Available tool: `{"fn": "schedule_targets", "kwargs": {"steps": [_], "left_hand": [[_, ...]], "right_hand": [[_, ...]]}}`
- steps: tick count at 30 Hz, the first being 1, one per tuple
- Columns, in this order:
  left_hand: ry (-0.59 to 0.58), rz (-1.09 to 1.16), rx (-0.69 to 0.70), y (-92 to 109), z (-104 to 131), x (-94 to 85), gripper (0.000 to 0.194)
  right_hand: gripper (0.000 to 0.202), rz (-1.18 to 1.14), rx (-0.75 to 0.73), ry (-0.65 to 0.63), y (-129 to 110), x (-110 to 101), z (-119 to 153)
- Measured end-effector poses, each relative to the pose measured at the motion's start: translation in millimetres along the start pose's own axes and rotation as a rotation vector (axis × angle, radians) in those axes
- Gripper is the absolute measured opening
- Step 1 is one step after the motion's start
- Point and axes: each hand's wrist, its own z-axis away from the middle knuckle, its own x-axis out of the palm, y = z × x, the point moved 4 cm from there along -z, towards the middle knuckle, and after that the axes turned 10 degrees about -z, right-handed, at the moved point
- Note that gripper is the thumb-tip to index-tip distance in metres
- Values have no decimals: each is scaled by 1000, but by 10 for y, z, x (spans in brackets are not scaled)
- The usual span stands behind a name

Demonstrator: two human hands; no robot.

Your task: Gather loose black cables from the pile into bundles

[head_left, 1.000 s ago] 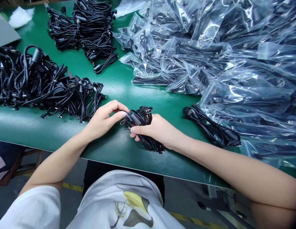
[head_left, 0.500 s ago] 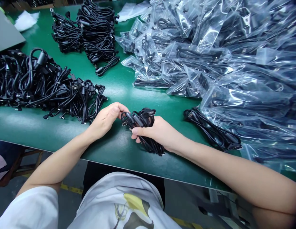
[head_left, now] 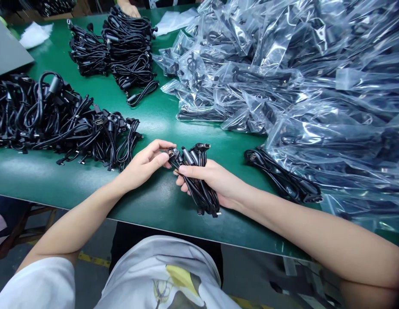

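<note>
A bunch of coiled black cables [head_left: 202,189] is held over the green table's near part, in my right hand [head_left: 215,178], whose thumb lies across the front of the coils. My left hand [head_left: 148,162] pinches the upper left end of the bunch, at a cable's connector, between thumb and fingers. Grey cylinders and metal plugs show at the top of the bunch. To the right, beside my right forearm, a separate bundle of black cables [head_left: 283,176] lies on the green table [head_left: 161,124].
Loose coiled cables [head_left: 58,116] are heaped at the left, with another stack [head_left: 131,47] behind. Bagged cables [head_left: 251,73] cover the right side. A grey box [head_left: 9,47] stands at the far left. Another person's hand [head_left: 129,8] rests at the far edge.
My left thumb and fingers have closed on the connector end, and the held cables have spread slightly lower. Another person's hand has appeared at the far edge. The view has shifted slightly.
</note>
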Motion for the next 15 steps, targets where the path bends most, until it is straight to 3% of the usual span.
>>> {"fn": "schedule_targets", "kwargs": {"steps": [4,7,10,15], "left_hand": [[65,63,-51,-31,-1,-8,32],[-135,5,-121,-6,52,115,26],[-312,-143,-66,81,128,273,28],[-205,-344,-6,118,141,356,33]], "right_hand": [[7,-81,-180,72,-114,-14,-23],[6,-127,-328,151,-217,-57,-31],[5,-143,-386,177,-265,-88,-35],[9,-146,-386,183,-255,-81,-29]]}}
